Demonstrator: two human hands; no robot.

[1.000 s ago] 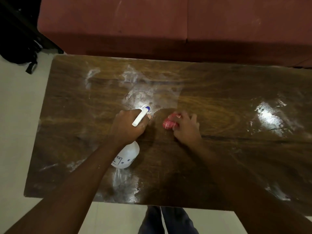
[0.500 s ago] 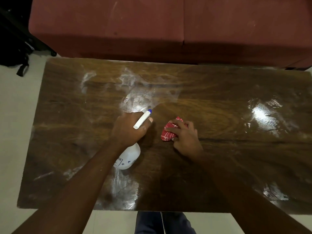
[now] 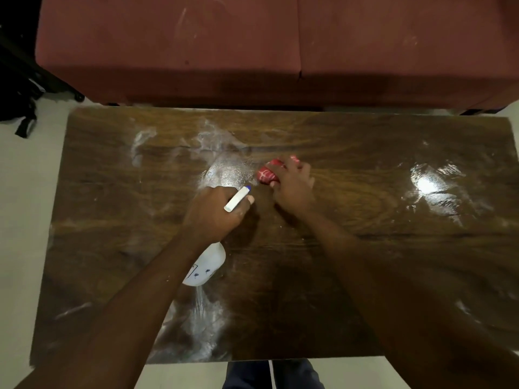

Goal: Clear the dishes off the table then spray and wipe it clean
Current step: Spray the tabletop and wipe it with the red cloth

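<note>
- Gripping the bottle (image 3: 209, 265) at its neck, the left hand (image 3: 213, 211) has its fingers curled round the sprayer; one fingertip shows just under the nozzle.
- Bottle: white, tilted, with the body hanging below the wrist over the table (image 3: 393, 276). A small printed label shows on its side. Cannot tell whether the base touches the wood.
- Nozzle (image 3: 238, 198): a white bar with a blue tip, pointing up and to the right, toward the cloth.
- Right hand (image 3: 293, 189): fingers curled over a bunched cloth (image 3: 266, 175), holding it down on the tabletop.
- Cloth: red with thin white lines. Most of it bulges out left of the hand; a small bit shows past the fingers on the far side.
- Cloth position: about mid-table, somewhat toward the far edge, touching the right border of a wet patch (image 3: 227, 169).
- Wet patch: shiny and beaded, lying just beyond the nozzle tip and left of the cloth.
- Other marks on the wood: whitish streaks (image 3: 141, 141) toward the far left corner, a pale smear (image 3: 205, 313) near the front edge below the bottle, and a bright glare (image 3: 427, 183) with wet streaks at the right.
- Hands are near each other but apart; both forearms reach in from the near edge.
- Table: dark brown, strong grain, long side running across the view.
- Surroundings: red sofa (image 3: 196, 51) just beyond the far edge; dark bag (image 3: 16, 108) on the pale floor (image 3: 19, 192) at upper left; the person's legs (image 3: 269, 374) in dark trousers at the near edge.
</note>
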